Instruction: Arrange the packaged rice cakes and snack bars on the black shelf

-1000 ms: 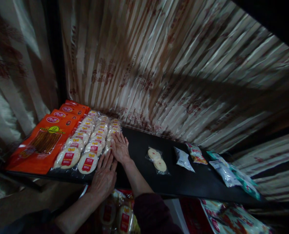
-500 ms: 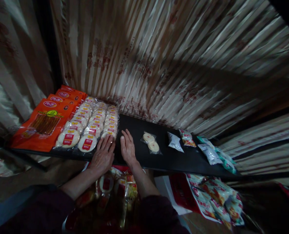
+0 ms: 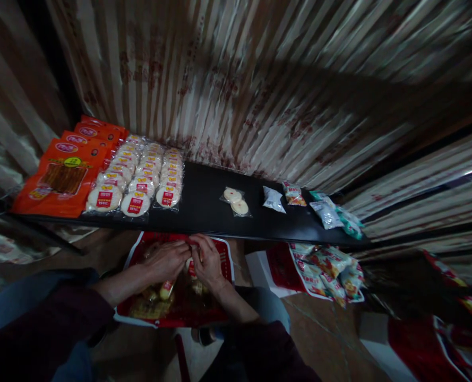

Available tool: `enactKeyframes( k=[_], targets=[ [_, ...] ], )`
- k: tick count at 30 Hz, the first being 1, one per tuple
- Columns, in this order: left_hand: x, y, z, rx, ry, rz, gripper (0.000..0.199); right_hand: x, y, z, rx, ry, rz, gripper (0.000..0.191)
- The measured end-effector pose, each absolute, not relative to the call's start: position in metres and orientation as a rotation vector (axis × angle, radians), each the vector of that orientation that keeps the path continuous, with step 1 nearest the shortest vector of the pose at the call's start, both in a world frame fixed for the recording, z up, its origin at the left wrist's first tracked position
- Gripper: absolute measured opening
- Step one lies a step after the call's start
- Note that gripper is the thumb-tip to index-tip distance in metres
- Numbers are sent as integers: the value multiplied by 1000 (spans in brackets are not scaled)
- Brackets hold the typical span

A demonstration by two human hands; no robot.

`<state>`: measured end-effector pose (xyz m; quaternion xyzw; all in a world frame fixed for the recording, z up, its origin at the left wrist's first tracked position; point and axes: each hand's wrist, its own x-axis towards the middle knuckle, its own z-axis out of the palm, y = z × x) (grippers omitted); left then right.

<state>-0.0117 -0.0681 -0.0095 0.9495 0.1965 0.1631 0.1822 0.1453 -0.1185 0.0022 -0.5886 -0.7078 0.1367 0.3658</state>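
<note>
Both of my hands are low inside an open red box (image 3: 225,254) with a white rim, below the front edge of the black shelf. My left hand (image 3: 170,261) has its fingers bent and drawn together, meeting the fingers of my right hand (image 3: 207,260). Between them shows part of a packaged rice cracker (image 3: 190,267) with a red label, and the curled fingers of both hands close about it; their tips are partly hidden. More wrapped packs (image 3: 167,289) lie in the box under my hands.
On the black shelf (image 3: 204,193) are orange snack bags (image 3: 66,175), three overlapping rows of rice cracker packs (image 3: 136,203), a single cracker pack (image 3: 236,201), and several small bags (image 3: 273,199). Another box (image 3: 277,270) of snack bags stands lower right. A patterned curtain (image 3: 220,85) hangs behind.
Both hands have left the shelf, where they were beside the rightmost cracker row, and moved down into the red box. The view has tilted down, showing more of the box and floor.
</note>
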Motion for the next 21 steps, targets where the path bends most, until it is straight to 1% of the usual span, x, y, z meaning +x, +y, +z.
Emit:
enactKeyframes(
  k=[2, 4, 7, 9, 12, 17, 21],
  targets=[
    [-12, -76, -18, 2621, 606, 274, 26, 147, -125, -9, -1615, -1885, 454, 28],
    [-15, -79, -28, 2560, 723, 135, 31, 148, -128, -20, -1709, -1953, 574, 28],
    [-19, -80, -46, 2470, 988, -98, 49, 146, -130, -33, -1782, -2016, 701, 32],
    [-22, -78, -55, 2401, 1097, -211, 56, 143, -132, -41, -1796, -2079, 754, 33],
    [-21, -77, -62, 2334, 1161, -235, 55, 142, -133, -51, -1775, -2207, 812, 33],
    [-12, -76, -64, 2297, 1255, -80, 48, 142, -127, -54, -1760, -2269, 807, 32],
    [-8, -72, -64, 2313, 1240, -104, 53, 141, -124, -50, -1740, -2278, 834, 28]
  ],
)
